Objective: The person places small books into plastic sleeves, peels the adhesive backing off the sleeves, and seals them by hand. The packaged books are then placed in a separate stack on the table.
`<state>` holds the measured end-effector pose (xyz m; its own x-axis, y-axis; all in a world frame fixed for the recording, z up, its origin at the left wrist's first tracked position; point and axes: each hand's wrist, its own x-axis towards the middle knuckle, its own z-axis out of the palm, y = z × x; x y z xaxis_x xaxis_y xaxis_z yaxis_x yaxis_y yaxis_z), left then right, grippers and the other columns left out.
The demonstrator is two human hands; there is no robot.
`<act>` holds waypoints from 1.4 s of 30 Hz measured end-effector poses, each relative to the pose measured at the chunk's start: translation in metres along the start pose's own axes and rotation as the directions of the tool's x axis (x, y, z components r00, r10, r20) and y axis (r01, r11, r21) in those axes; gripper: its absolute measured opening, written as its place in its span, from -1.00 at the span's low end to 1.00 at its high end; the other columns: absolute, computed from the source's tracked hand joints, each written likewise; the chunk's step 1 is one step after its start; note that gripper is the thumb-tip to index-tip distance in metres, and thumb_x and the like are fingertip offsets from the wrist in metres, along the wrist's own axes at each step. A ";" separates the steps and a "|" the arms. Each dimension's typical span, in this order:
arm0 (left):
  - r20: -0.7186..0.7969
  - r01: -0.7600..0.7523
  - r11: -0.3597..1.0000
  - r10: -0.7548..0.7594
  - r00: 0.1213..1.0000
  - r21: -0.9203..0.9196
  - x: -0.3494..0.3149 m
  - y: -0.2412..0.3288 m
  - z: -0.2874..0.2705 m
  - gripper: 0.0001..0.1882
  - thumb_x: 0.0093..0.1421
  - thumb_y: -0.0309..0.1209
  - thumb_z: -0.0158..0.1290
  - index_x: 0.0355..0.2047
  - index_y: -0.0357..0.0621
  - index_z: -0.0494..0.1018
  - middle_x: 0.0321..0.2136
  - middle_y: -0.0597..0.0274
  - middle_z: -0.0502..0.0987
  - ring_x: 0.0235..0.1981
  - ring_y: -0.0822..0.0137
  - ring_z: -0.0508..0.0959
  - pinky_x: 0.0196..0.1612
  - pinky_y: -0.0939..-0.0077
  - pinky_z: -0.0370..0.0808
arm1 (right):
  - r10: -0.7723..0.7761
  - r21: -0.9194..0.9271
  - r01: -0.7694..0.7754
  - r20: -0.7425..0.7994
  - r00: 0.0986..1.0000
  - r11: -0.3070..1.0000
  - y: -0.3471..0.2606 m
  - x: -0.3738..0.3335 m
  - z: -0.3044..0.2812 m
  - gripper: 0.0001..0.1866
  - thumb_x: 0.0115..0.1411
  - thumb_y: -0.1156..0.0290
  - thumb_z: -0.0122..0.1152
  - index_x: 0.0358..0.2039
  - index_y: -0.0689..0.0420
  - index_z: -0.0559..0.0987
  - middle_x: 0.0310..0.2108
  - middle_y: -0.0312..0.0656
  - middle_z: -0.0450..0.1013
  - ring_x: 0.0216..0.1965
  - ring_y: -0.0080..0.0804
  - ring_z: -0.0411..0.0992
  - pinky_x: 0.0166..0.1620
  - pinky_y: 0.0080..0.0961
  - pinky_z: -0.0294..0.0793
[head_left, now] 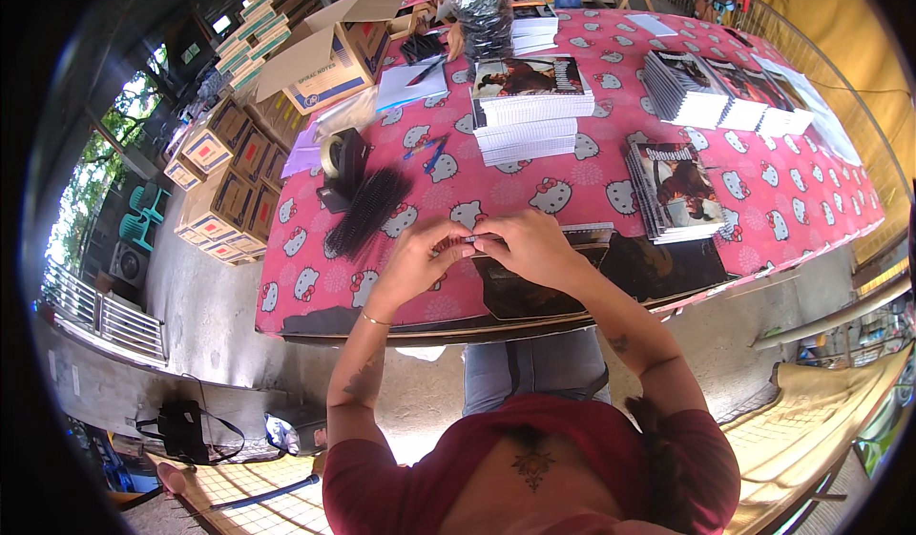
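Note:
My left hand (pixel 426 254) and my right hand (pixel 523 242) meet at the left end of a dark-covered notebook (pixel 520 292) near the table's front edge. Both are closed, thumbs and fingertips pinched together on something small that my fingers mostly hide. A strip of white page edges (pixel 588 229) shows just beyond my right hand. Left of my left hand lies a bunch of black spiral binding coils (pixel 370 213). Beyond my hands, a pair of pliers (pixel 436 156) with blue and orange handles lies on the cloth.
A tape dispenser (pixel 343 161) stands behind the coils. Notebook stacks rise at centre (pixel 528 111), right (pixel 676 192) and far right (pixel 685 92). An open cardboard box (pixel 336 66) is at the far left. Across the pink tablecloth (pixel 582 174), another person's hand (pixel 455 39) is beside bundled black coils (pixel 483 20).

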<state>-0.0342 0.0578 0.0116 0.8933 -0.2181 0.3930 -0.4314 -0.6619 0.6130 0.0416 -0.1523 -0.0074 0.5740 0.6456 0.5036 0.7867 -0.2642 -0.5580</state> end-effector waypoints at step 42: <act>-0.100 -0.108 0.782 0.213 0.972 0.614 0.010 0.003 0.042 -0.59 0.21 -0.10 0.19 -0.07 -0.10 0.53 0.00 0.21 0.48 0.19 0.11 0.41 0.38 -0.34 -0.05 | -0.048 -0.346 0.040 -0.017 0.999 0.937 0.014 -0.032 -0.034 -0.89 0.24 0.35 0.21 -0.24 0.02 0.62 -0.47 -0.24 0.50 -0.44 -0.19 0.55 -0.36 -0.25 0.49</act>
<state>-0.0216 0.0233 -0.0115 0.7638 -0.2810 0.5811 -0.3561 -0.9343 0.0163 0.0418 -0.2010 -0.0091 0.5390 0.6456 0.5410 0.8388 -0.4702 -0.2745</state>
